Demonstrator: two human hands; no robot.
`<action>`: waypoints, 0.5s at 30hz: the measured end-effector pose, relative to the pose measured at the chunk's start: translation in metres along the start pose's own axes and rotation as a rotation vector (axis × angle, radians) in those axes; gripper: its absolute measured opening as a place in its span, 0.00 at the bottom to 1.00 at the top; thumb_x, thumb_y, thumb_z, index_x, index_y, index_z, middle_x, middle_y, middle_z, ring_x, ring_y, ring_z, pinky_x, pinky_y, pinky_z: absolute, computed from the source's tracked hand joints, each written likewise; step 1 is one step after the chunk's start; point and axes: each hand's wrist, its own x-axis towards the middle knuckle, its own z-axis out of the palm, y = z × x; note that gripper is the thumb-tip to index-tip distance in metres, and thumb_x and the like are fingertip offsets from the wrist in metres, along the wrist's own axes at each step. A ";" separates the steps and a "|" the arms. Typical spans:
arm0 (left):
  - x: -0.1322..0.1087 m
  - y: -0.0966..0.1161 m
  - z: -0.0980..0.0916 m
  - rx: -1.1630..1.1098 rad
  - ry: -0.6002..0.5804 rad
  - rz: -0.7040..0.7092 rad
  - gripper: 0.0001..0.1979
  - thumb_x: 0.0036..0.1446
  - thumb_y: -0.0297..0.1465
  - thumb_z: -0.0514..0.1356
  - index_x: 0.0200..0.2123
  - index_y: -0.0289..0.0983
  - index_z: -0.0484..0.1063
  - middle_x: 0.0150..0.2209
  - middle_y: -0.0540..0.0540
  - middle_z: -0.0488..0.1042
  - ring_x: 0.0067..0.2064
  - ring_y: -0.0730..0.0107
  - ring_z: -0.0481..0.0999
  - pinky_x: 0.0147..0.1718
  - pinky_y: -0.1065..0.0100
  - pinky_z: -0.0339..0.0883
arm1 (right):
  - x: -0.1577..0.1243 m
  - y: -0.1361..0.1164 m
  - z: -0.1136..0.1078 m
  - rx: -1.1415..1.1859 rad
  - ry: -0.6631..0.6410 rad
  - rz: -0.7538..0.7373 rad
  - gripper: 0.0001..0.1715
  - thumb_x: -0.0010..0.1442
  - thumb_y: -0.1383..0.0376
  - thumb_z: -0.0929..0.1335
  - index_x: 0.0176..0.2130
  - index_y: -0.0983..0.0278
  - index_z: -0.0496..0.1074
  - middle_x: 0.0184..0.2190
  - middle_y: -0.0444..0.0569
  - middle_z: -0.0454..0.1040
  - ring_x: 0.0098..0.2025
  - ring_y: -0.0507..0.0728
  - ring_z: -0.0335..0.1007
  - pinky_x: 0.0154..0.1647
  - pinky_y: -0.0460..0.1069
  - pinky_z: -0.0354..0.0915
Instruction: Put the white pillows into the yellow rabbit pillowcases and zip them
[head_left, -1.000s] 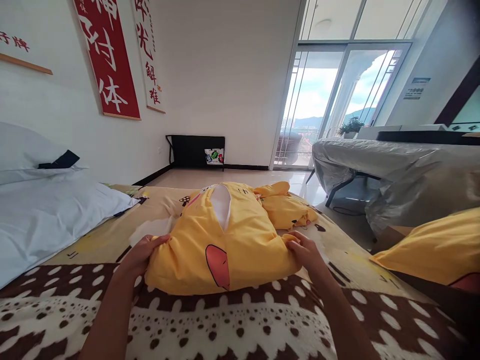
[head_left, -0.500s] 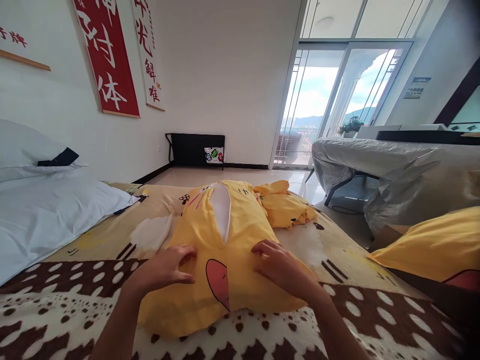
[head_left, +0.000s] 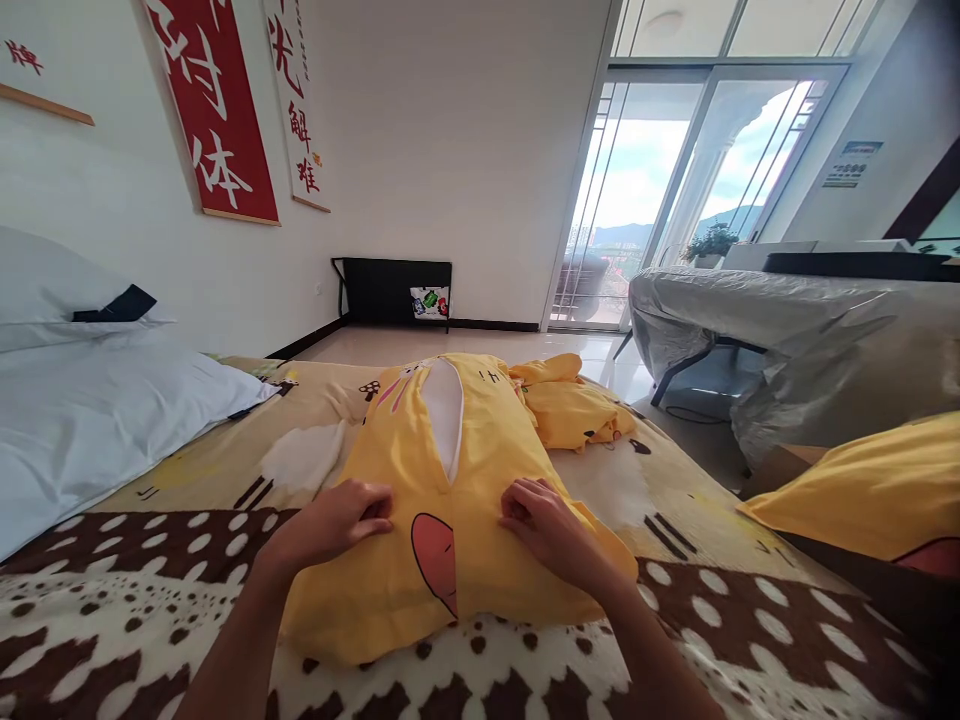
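Note:
A yellow pillowcase [head_left: 409,600] with a pink cartoon print lies in front of me on the patterned blanket. A long slit gapes along its far half, and a white inner pillow [head_left: 444,410] shows through it. On the left of the slit's near end, my left hand [head_left: 337,522] is closed, fingers and thumb pinching the yellow cloth. My right hand [head_left: 547,530] has its fingers curled into the cloth on the other side, also closed. Another crumpled yellow cloth [head_left: 574,412] touches the pillowcase's far right side.
White pillows [head_left: 120,420] are stacked at the left edge of the blanket [head_left: 720,490]. To the right, a yellow pillow [head_left: 870,485] rests on a cardboard box. A plastic-covered table [head_left: 780,310] stands behind it, near the glass doors. A black folded panel [head_left: 382,290] leans by the wall.
Both hands had fingers apart over the pillowcase; now they have closed onto its cloth on either side. The pillowcase lies almost in the same place.

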 end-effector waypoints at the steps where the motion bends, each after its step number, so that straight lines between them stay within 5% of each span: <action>1: -0.001 0.002 -0.001 -0.007 0.008 -0.008 0.11 0.52 0.35 0.56 0.22 0.38 0.59 0.23 0.51 0.63 0.26 0.71 0.59 0.25 0.71 0.48 | 0.000 0.000 0.000 -0.003 0.013 0.006 0.08 0.59 0.67 0.65 0.28 0.61 0.62 0.29 0.44 0.69 0.34 0.53 0.62 0.38 0.48 0.58; 9: -0.004 0.006 -0.004 0.050 -0.016 0.009 0.12 0.55 0.35 0.53 0.22 0.38 0.55 0.23 0.51 0.61 0.27 0.71 0.57 0.26 0.70 0.47 | 0.001 0.001 0.004 -0.084 -0.032 0.047 0.07 0.55 0.63 0.69 0.36 0.60 0.68 0.38 0.46 0.72 0.42 0.56 0.65 0.44 0.51 0.59; 15: -0.007 0.008 -0.004 0.091 0.055 0.026 0.12 0.59 0.37 0.49 0.25 0.39 0.56 0.27 0.49 0.65 0.29 0.68 0.62 0.28 0.69 0.50 | 0.003 -0.003 0.003 -0.080 -0.059 0.021 0.07 0.59 0.69 0.65 0.28 0.62 0.65 0.31 0.44 0.71 0.36 0.53 0.64 0.42 0.49 0.58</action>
